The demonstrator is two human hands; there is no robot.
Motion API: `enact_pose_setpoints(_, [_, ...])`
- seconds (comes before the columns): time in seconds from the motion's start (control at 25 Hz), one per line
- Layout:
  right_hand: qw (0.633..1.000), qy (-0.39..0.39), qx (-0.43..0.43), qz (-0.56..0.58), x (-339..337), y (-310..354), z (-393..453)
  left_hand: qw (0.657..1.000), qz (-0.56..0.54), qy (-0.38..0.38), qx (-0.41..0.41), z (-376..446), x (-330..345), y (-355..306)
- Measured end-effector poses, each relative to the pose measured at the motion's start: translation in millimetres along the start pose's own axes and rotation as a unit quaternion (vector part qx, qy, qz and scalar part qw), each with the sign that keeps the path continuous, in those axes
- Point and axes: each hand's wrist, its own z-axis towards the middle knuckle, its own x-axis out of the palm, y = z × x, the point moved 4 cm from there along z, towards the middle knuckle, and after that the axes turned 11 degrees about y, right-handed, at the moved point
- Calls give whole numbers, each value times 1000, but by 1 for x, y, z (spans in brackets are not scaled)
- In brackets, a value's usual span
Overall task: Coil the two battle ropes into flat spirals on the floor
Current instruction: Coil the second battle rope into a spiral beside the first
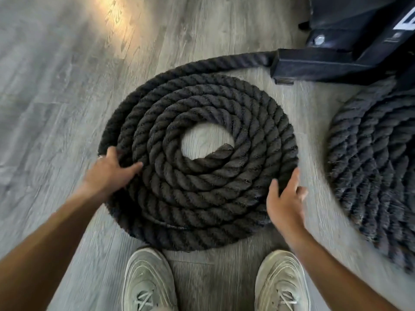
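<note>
While both hands work at its rim, the centre battle rope lies as a flat spiral on the grey wood-plank floor, its cut end curled into the bare opening at the middle. The left hand rests on the coil's left edge, fingers spread over the outer turns and thumb on top, pressing rather than clasping. The right hand hovers open just beside the right edge, fingers loose, holding nothing. From the coil's far side the outer turn runs to a black steel rack base, which sits close against the spiral and crowds it at the far right. A second coiled battle rope lies just right of the first, partly under that base. Two pale sneakers stand at the coil's near edge.
</note>
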Motion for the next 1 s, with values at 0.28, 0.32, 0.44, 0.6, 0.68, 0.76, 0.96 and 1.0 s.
enact_pose_setpoints(0.28, [990, -29, -31, -132, 27, -7, -10, 999, -9, 13, -39, 35, -6, -8])
enact_pose_setpoints(0.32, [984, -38, -39, -171, 22, -5, -1, 998, -35, 21, -40, 34, -3, -8])
enact_pose_setpoints(0.44, [979, -44, -40, -195, 1, -1, 33, 997, -57, 18, -41, 27, 2, -15])
enact_pose_setpoints(0.6, [970, -32, -28, -240, -42, 2, 77, 992, -103, 35, -64, 5, 29, -34])
enact_pose_setpoints(0.68, [969, -22, -13, -245, -58, 0, 93, 993, -94, 41, -63, -9, 43, -43])
enact_pose_setpoints(0.76, [979, -29, 9, -203, -66, 3, 104, 995, -70, 53, -54, -19, 50, -52])
enact_pose_setpoints(0.96, [976, -26, 102, -192, -65, 16, 98, 991, 26, 121, -56, -39, 44, -69])
enact_pose_setpoints(1.0, [968, -44, 80, -233, -61, 18, 88, 986, 107, 117, -60, -40, 38, -73])
